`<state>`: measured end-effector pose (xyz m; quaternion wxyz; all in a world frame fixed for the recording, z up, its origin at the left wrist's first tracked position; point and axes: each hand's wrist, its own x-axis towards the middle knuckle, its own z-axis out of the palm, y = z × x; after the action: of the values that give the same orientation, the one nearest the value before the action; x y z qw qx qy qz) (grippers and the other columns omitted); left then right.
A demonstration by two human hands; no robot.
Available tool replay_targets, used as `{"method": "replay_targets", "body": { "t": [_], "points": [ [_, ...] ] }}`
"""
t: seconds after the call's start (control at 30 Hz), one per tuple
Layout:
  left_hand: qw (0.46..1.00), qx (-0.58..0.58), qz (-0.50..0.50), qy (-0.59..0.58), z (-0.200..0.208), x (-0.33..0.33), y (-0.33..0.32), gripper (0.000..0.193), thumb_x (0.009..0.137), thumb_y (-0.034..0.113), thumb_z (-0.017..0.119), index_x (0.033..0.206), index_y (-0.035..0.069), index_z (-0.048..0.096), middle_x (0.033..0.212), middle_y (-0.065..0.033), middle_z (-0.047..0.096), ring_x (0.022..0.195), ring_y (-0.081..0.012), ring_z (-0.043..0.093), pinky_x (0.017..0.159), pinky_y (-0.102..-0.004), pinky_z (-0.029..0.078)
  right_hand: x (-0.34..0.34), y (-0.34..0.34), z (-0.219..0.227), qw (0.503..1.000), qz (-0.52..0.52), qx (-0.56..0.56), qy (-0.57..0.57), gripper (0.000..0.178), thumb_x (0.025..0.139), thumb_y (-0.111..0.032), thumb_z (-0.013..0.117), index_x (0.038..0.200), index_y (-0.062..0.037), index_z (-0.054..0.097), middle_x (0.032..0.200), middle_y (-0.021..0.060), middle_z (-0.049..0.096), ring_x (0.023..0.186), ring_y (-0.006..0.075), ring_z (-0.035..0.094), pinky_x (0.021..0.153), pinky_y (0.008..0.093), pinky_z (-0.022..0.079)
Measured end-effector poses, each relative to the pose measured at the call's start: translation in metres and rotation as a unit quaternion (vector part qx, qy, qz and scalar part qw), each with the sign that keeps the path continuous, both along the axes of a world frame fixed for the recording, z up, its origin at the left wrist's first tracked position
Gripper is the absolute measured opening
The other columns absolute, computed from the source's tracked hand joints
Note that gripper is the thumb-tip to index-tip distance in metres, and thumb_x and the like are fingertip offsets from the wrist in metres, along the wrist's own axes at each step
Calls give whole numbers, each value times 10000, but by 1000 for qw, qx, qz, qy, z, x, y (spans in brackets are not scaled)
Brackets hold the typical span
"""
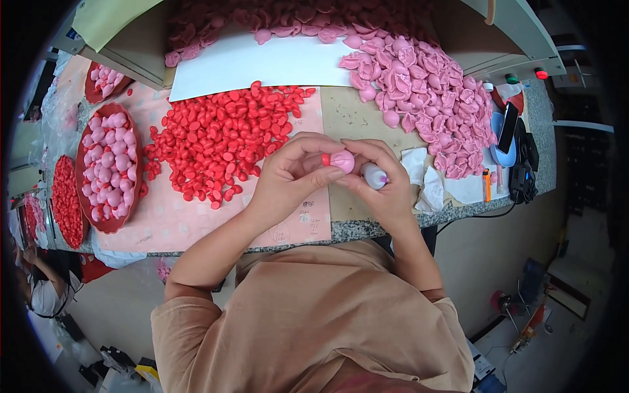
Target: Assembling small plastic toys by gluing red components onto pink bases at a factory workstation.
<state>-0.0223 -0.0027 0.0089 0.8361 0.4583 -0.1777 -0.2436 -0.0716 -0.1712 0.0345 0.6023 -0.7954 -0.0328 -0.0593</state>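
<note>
My two hands meet over the front of the table. My left hand [298, 167] pinches a small red oval piece [325, 159] between thumb and fingers. Right against it is a round pink piece [343, 160], gripped by the fingertips of my right hand [386, 173]. A small whitish squeeze bottle [375, 177] with a purple tip is also tucked in my right hand, its tip pointing toward the right. Fingers cover part of the pink piece. Beyond my left hand lies a heap of red oval pieces [223, 137].
Pink ruffled pieces [426, 92] spill from a box at the back. Red trays hold pink balls [108, 167] and red pieces [67, 203] at left. Crumpled tissue [430, 190], an orange lighter [486, 185], a phone [508, 128] and cables [523, 180] lie right. Someone sits far left.
</note>
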Motion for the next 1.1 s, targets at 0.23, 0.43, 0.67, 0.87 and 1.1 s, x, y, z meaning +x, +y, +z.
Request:
{"method": "replay_targets", "body": {
  "t": [0.23, 0.43, 0.67, 0.87, 1.1],
  "points": [
    [999, -13, 16, -37, -2, 3, 1, 214, 843, -45, 577, 1055, -15, 572, 1123, -96, 503, 1035, -157, 548, 873, -278, 478, 7, 1, -2, 998, -3, -21, -53, 367, 711, -45, 739, 1058, -33, 621, 999, 75, 570, 744, 120, 565, 662, 241, 467],
    [996, -55, 54, -43, -8, 6, 5, 222, 840, -36, 586, 1057, 8, 577, 1133, -98, 512, 1045, -166, 541, 886, -295, 467, 17, 8, 12, 992, 21, -64, -105, 367, 701, -22, 735, 1050, -25, 621, 1030, 101, 560, 878, 154, 556, 724, 258, 467],
    [973, -193, 80, 102, -5, 11, 13, 263, 858, 134, 613, 1118, 145, 585, 1234, -32, 506, 1129, -196, 488, 979, -380, 404, 43, 37, 6, 982, 31, 176, -67, 357, 742, -25, 713, 1077, -12, 593, 1086, 77, 534, 914, 149, 542, 782, 257, 454],
    [980, -173, 87, 38, 1, 17, 18, 260, 881, 163, 585, 1140, 159, 571, 1228, -25, 511, 1095, -185, 513, 980, -383, 403, 50, 47, 8, 970, 46, 235, -36, 335, 769, -17, 686, 1088, -9, 582, 1098, 73, 512, 971, 155, 531, 820, 263, 451],
    [979, -182, 76, 45, -1, 19, 15, 236, 888, 170, 574, 1124, 163, 575, 1207, -17, 518, 1083, -179, 514, 990, -383, 394, 51, 43, 3, 986, 31, 118, -113, 359, 731, -8, 706, 1074, -13, 598, 1079, 87, 524, 983, 172, 535, 833, 284, 452]
  ]
}}
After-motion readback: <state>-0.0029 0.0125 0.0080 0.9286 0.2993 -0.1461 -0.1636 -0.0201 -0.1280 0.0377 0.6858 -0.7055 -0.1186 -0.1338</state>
